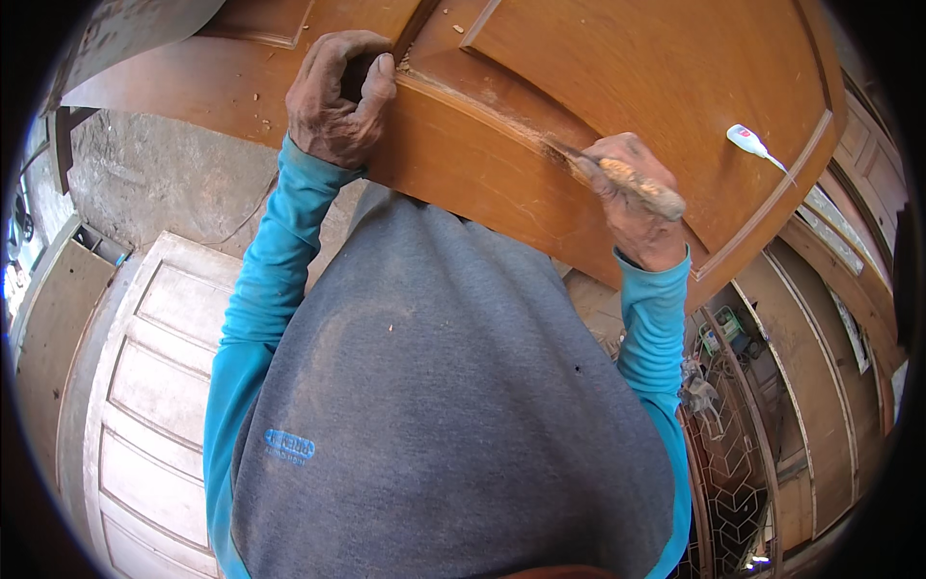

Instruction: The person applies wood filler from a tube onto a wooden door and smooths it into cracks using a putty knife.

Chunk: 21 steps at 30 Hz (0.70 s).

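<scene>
A brown wooden door with raised panels (pixel 463 145) lies across the top of the view, in front of my body. My right hand (pixel 637 174) is closed around a wooden-handled chisel (pixel 648 189). Its dark blade points left and meets the moulding groove along the near rail. Pale wood dust and small chips lie in that groove. Further left, my left hand (pixel 338 101) rests on the same rail, fingers curled and thumb bent close to the index fingertip. Whatever sits between them, if anything, is hidden.
A small white-bodied tool with a thin pointed shaft (pixel 748 141) lies on the door to the right. A pale panelled door (pixel 159 386) is on the lower left. Wooden boards (pixel 815 386) and a metal grille (pixel 728 463) stand at the lower right.
</scene>
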### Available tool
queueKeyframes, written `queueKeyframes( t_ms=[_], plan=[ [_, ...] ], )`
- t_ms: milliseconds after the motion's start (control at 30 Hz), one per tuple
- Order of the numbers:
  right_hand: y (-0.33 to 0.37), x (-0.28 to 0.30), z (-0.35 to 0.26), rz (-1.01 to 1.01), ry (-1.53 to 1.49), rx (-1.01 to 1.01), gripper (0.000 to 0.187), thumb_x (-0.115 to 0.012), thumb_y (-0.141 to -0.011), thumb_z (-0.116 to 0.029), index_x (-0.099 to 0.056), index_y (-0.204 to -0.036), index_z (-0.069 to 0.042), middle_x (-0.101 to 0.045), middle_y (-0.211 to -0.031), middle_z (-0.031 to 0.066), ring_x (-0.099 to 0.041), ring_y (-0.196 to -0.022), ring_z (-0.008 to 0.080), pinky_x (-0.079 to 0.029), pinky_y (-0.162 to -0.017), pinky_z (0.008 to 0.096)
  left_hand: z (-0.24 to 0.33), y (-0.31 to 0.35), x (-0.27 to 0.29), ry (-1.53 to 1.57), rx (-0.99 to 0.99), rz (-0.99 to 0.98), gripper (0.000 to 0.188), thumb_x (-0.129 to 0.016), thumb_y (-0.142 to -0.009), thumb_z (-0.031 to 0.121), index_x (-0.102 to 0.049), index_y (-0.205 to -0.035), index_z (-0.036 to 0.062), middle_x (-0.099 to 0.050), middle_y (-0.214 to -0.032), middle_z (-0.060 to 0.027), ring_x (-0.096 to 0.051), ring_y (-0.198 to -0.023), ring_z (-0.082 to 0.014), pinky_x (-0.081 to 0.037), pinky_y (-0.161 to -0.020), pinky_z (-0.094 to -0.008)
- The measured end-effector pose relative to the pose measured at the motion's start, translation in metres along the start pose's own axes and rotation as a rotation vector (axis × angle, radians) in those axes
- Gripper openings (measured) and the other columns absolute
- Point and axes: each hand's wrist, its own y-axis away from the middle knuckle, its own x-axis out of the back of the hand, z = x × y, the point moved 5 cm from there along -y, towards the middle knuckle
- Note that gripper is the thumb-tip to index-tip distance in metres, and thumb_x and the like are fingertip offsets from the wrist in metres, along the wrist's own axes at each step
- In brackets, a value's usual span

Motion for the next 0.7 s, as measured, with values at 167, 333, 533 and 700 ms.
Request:
queueKeyframes(
  t_ms=[167,333,533,700],
  plan=[
    [0.009,0.001,0.006,-0.012,-0.017,-0.003,0.011,-0.077,-0.097,-0.010,-0.074,-0.100,0.000,-0.071,-0.097,0.0113,-0.070,-0.089,0.0299,-0.057,-0.076,0.0383,-0.003,0.001,-0.001,-0.020,-0.003,-0.004,0.014,-0.075,-0.098,0.009,-0.071,-0.110,0.0043,-0.072,-0.100,-0.0100,-0.072,-0.083,-0.0203,-0.060,-0.075,-0.0319],
    [0.016,0.010,0.008,0.020,0.022,-0.098,0.013,-0.076,-0.098,-0.012,-0.074,-0.101,0.000,-0.072,-0.099,0.0136,-0.071,-0.090,0.0316,-0.058,-0.079,0.0389,-0.003,0.002,-0.001,-0.002,-0.001,0.002,0.014,-0.074,-0.098,0.009,-0.072,-0.111,0.0048,-0.072,-0.100,-0.0093,-0.072,-0.083,-0.0192,-0.060,-0.076,-0.0312],
    [0.022,0.015,0.010,0.068,0.003,-0.115,0.014,-0.076,-0.098,-0.014,-0.074,-0.100,0.000,-0.071,-0.098,0.0144,-0.070,-0.089,0.0300,-0.057,-0.078,0.0375,-0.001,0.001,-0.001,-0.028,-0.017,0.005,0.014,-0.075,-0.097,0.009,-0.072,-0.110,0.0042,-0.073,-0.102,-0.0097,-0.073,-0.085,-0.0210,-0.060,-0.078,-0.0325],
    [0.027,0.009,0.013,0.024,0.001,-0.034,0.012,-0.076,-0.097,-0.011,-0.074,-0.100,0.000,-0.071,-0.097,0.0137,-0.070,-0.088,0.0290,-0.057,-0.079,0.0371,-0.004,0.001,-0.003,-0.018,-0.007,0.008,0.015,-0.075,-0.097,0.009,-0.072,-0.111,0.0043,-0.073,-0.102,-0.0102,-0.073,-0.087,-0.0220,-0.060,-0.079,-0.0333]
  ],
)
